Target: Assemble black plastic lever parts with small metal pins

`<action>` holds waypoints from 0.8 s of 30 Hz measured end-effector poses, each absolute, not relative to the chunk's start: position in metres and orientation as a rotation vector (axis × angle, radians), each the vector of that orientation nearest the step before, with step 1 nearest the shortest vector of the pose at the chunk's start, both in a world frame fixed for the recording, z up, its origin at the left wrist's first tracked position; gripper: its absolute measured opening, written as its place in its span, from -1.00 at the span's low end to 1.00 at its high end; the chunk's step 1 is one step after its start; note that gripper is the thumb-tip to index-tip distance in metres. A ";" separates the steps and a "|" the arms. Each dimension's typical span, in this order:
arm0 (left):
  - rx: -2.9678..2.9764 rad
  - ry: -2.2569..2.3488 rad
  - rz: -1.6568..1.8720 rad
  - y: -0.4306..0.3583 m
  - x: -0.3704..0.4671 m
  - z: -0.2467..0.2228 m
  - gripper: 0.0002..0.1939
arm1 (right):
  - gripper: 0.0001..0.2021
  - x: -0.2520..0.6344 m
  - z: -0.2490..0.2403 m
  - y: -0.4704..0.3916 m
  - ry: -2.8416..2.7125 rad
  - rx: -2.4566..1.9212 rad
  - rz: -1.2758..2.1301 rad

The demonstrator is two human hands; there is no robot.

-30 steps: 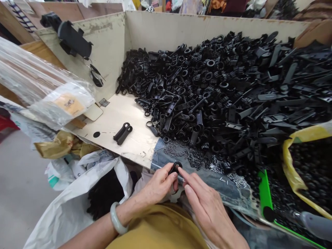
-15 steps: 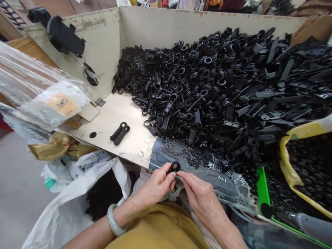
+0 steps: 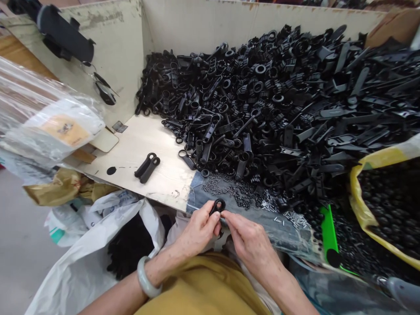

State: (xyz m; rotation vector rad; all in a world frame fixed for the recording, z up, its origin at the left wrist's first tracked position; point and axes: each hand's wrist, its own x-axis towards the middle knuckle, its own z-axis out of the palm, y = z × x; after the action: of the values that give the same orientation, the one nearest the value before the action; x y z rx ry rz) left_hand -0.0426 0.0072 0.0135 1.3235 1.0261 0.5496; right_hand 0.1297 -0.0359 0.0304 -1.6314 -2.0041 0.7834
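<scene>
A black plastic part with a ring-shaped end (image 3: 218, 205) is held by my left hand (image 3: 201, 227), its thumb and fingers closed round it just off the table's front edge. My right hand (image 3: 250, 238) pinches at the same part from the right; whatever is between its fingertips is too small to make out. Two black ring-ended parts (image 3: 147, 168) lie side by side on the pale board (image 3: 167, 177). Small silver pins (image 3: 297, 218) and tiny dark pieces (image 3: 243, 194) are spread along the dark mat (image 3: 200, 197) beyond my hands.
A large heap of black parts (image 3: 229, 105) fills the walled table. To the right are a green strip (image 3: 328, 232) and a yellow-rimmed bag (image 3: 357, 188) of black pieces. A white bag (image 3: 75, 271) with black items hangs at the lower left.
The view has shifted a little, so the table and heap sit slightly left and higher. Both hands stay together at the black part, with only slight finger movement.
</scene>
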 end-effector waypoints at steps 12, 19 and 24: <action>1.311 1.045 0.552 0.005 -0.044 0.011 -0.68 | -0.66 0.120 0.026 -0.036 -1.778 -1.537 0.876; 1.286 1.064 0.603 0.004 -0.040 0.005 -0.68 | -0.61 0.120 0.027 -0.033 -1.947 -1.629 0.794; 1.269 1.065 0.603 0.006 -0.040 0.005 -0.69 | -0.61 0.118 0.048 -0.025 -2.225 -1.902 0.733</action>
State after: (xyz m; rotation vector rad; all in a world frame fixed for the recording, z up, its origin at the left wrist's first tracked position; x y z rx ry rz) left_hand -0.0400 0.0058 0.0049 1.2694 1.0653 0.6029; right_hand 0.1179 -0.0253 0.0476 -1.9020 -2.2254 0.7327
